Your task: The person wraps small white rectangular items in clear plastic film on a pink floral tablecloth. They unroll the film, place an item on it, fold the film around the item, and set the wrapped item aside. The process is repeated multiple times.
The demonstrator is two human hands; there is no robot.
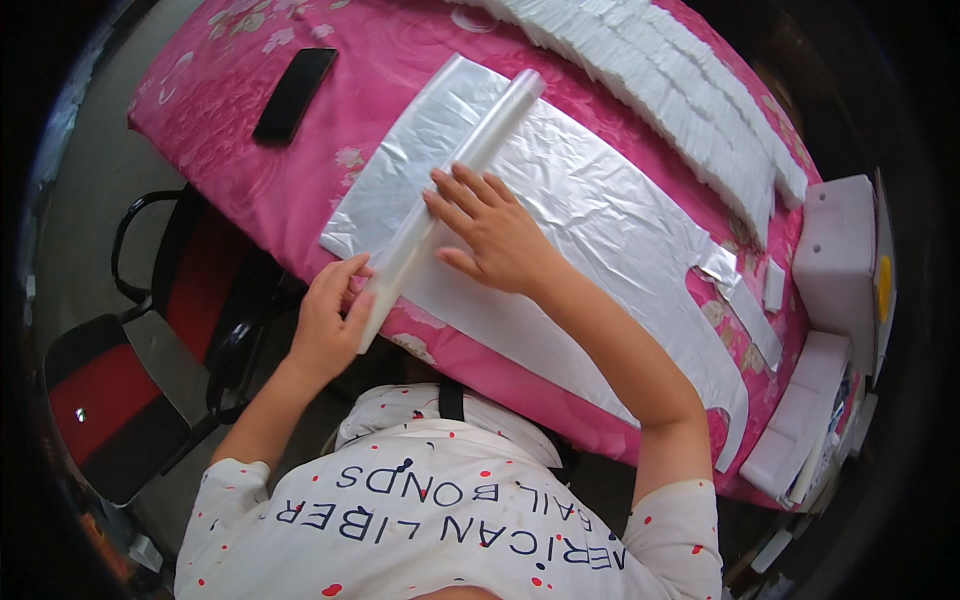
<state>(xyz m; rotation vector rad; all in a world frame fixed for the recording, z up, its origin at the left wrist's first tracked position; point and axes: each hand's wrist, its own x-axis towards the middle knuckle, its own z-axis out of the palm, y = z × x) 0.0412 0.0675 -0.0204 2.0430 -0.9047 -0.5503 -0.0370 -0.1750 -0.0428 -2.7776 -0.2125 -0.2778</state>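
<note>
A large white plastic bag with handle cutouts (600,230) lies flat and slightly crinkled on the table, its handles pointing to the right. Across its left part rests a long, pale, shiny roll (510,105), slanting from the far side to the near edge; whether it is a tube or rolled film, I cannot tell. My left hand (335,305) is closed at the near end of this roll, thumb on one side and curled fingers on the other. Flat against the roll and bag, with fingers stretched out, is my right hand (495,235).
A pink flowered cloth (215,130) covers the table. A black phone (295,95) lies at the far left. Folded white stacks (660,95) stretch along the far right. White boxes (835,235) stand at the right edge; red-and-black chairs (115,400) stand left.
</note>
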